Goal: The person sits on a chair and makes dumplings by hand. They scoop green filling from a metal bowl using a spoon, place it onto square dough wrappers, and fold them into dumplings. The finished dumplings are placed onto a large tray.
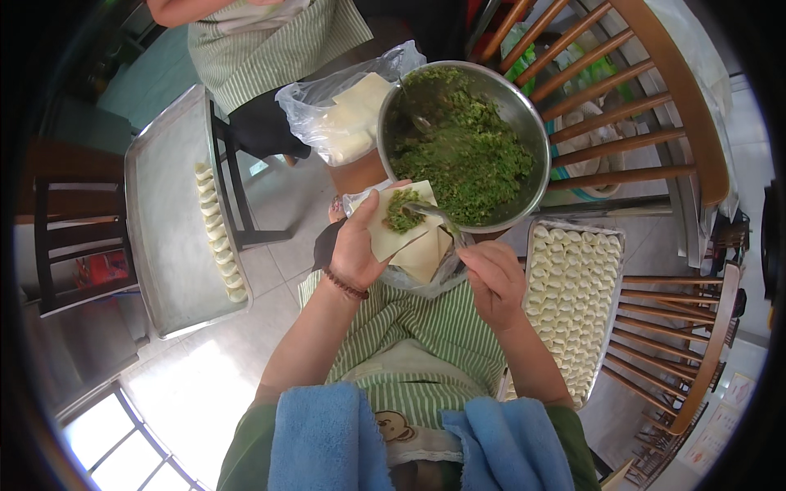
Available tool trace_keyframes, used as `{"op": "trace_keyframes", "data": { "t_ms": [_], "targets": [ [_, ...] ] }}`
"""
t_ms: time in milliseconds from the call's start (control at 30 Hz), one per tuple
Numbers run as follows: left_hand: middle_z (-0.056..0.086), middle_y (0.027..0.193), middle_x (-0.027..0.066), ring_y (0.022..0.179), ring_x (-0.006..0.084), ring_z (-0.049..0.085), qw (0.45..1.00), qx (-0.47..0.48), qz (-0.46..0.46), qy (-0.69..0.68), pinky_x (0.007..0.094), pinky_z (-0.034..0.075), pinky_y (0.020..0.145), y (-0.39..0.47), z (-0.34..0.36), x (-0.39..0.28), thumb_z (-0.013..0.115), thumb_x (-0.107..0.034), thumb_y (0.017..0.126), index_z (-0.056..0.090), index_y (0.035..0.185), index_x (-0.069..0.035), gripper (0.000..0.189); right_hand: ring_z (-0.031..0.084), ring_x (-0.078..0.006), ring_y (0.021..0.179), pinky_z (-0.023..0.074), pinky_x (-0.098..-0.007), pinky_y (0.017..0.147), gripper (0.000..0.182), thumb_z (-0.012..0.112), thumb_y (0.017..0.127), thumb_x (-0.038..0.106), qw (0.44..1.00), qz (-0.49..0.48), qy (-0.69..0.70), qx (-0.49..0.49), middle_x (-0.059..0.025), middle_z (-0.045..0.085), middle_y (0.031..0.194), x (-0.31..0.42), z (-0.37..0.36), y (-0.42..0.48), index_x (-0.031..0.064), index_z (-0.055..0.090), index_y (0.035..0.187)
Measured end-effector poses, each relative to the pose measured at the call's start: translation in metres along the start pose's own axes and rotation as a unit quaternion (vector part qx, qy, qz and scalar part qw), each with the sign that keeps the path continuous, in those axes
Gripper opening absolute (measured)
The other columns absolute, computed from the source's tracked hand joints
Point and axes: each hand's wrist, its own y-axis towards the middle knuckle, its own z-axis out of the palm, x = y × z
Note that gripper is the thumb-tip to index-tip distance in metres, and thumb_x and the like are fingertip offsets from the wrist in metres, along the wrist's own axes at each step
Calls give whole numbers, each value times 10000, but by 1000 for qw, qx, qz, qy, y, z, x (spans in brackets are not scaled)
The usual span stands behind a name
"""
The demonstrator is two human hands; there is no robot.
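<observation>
On my left hand [361, 242] lies a square dough wrapper [384, 240], held at its edge by the thumb. A mound of chopped green filling [402, 210] sits on the wrapper. My right hand [494, 282] grips the handle of a metal spoon [430, 210], whose bowl touches the filling. More wrappers [424, 255] lie in a clear plastic bag [451, 283] just below. Beyond my hands stands a large steel bowl [543, 153] of green filling [473, 153], with another spoon [422, 124] resting inside it.
At left, a metal tray [166, 245] bears a row of folded dumplings [215, 227]. Another tray [620, 258] at right is packed with dumplings. A bag of wrappers [353, 116] sits beside the bowl. Wooden chairs [706, 123] stand at right; another person in a striped apron [270, 55] is opposite.
</observation>
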Motion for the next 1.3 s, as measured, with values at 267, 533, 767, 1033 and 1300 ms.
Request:
{"op": "trace_keyframes", "data": {
  "t_ms": [267, 533, 767, 1033, 1300],
  "targets": [
    [491, 1322, 150, 1218, 283, 484, 1000, 5, 10, -15, 440, 389, 1037, 0, 2, 1, 299, -346, 1013, 386, 1357, -7, 491, 605, -274, 814, 492, -347, 702, 329, 681, 732, 8, 997, -54, -55, 16, -99, 649, 929, 4, 7, -6, 56, 649, 1056],
    [494, 1316, 160, 1222, 299, 479, 999, -34, 15, -11, 449, 395, 1032, -2, 0, 0, 299, -342, 1015, 415, 1332, 6, 484, 622, -245, 850, 484, -333, 726, 226, 585, 850, 35, 999, -11, -48, 5, -106, 642, 915, 5, 12, -9, 4, 619, 1071],
    [457, 1358, 167, 1248, 317, 456, 999, -19, 23, -22, 468, 385, 1043, -6, -3, 0, 287, -346, 1017, 389, 1355, 10, 502, 592, -207, 843, 462, -332, 776, 259, 470, 976, 177, 917, 357, 59, -169, -105, 630, 891, -53, 18, -4, -16, 603, 1086],
    [447, 1366, 175, 1253, 327, 450, 1000, -7, 16, -10, 481, 380, 1043, -31, 7, 3, 281, -354, 1016, 383, 1353, 11, 507, 565, -228, 907, 448, -337, 801, 237, 592, 900, 171, 945, 226, -213, -101, -93, 559, 1068, -51, 0, -25, 21, 605, 1083],
    [464, 1340, 178, 1247, 320, 456, 1000, 27, -2, -11, 471, 361, 1059, -68, 18, 34, 268, -327, 1016, 385, 1349, 10, 488, 535, -153, 950, 432, -297, 813, 432, 738, 746, 118, 956, 263, 107, -71, -41, 526, 1098, 37, 24, -13, 78, 579, 1146]
  ]
}}
